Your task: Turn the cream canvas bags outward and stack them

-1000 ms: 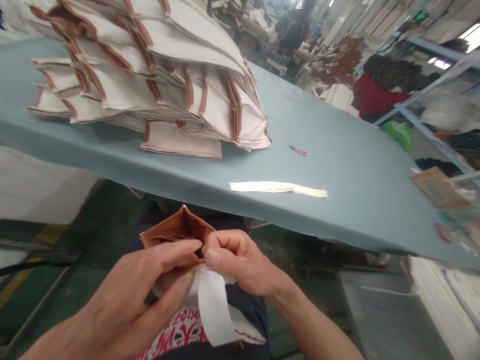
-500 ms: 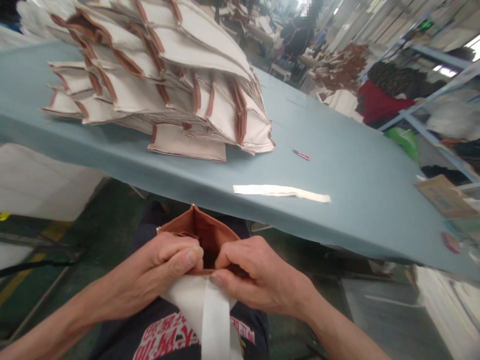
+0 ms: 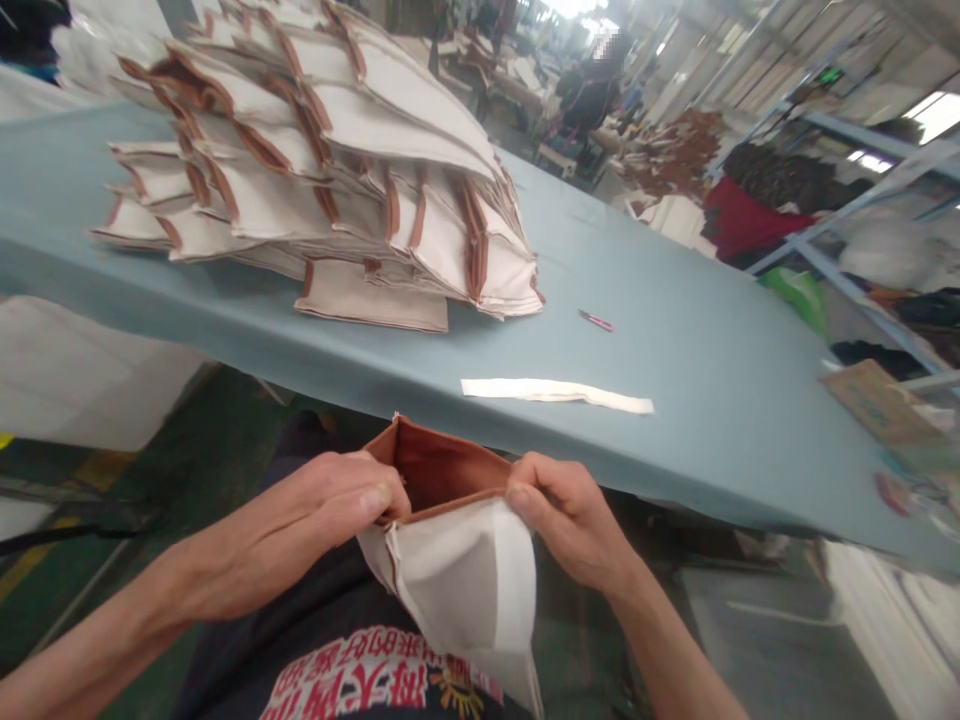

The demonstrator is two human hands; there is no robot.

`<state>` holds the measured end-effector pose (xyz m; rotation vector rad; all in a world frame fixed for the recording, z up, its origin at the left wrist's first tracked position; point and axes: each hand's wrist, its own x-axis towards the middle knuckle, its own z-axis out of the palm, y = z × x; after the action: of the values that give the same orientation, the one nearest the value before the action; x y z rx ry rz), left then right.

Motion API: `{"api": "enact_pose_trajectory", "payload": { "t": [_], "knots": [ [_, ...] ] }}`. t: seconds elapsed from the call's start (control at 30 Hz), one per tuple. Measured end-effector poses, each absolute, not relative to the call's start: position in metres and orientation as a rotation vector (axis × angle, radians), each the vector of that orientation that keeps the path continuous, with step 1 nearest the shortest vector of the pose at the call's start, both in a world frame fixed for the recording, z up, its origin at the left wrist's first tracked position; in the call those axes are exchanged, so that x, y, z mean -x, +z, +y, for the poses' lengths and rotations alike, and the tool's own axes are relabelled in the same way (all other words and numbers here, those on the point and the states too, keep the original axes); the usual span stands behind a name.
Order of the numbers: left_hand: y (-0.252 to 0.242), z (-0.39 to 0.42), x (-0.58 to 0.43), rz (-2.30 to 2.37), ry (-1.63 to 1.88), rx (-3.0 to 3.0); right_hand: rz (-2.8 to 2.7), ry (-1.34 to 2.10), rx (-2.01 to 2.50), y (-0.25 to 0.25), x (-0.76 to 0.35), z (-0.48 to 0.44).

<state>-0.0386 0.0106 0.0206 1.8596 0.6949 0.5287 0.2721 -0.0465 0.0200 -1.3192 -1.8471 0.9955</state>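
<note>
Over my lap I hold a cream fabric bag [image 3: 450,575] with a brown lining, its mouth spread open toward me. My left hand [image 3: 352,505] grips the rim at the left corner, fingers folded over the edge. At the right part of the rim my right hand [image 3: 562,510] pinches the edge between thumb and fingers. A white strap [image 3: 516,565] runs down the bag's outer face just below my right hand. The bag's lower end hangs in front of my dark printed shirt.
A blue-covered table [image 3: 697,400] stretches ahead. On it lie a big pile of similar cream bags [image 3: 360,170], pink-handled snips [image 3: 597,320] and a loose white strip [image 3: 555,392]. Shelving [image 3: 825,265] stands right; a person [image 3: 589,95] is in the background.
My hands have moved apart along the rim, the right one rightward and up, so the bag's mouth is wider. The bag has turned, bringing its left side seam into view.
</note>
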Motion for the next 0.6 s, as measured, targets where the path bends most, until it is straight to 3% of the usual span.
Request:
{"api": "enact_pose_trajectory", "payload": {
  "t": [0.27,0.6],
  "knots": [
    [0.022,0.011,0.023,0.672,0.379,-1.881,-1.954,0.868,1.45,-0.002,-0.283,-0.041],
    [0.027,0.021,0.025,0.695,0.275,-1.818,-1.869,0.97,1.497,-0.012,-0.279,-0.035]
  ]
}}
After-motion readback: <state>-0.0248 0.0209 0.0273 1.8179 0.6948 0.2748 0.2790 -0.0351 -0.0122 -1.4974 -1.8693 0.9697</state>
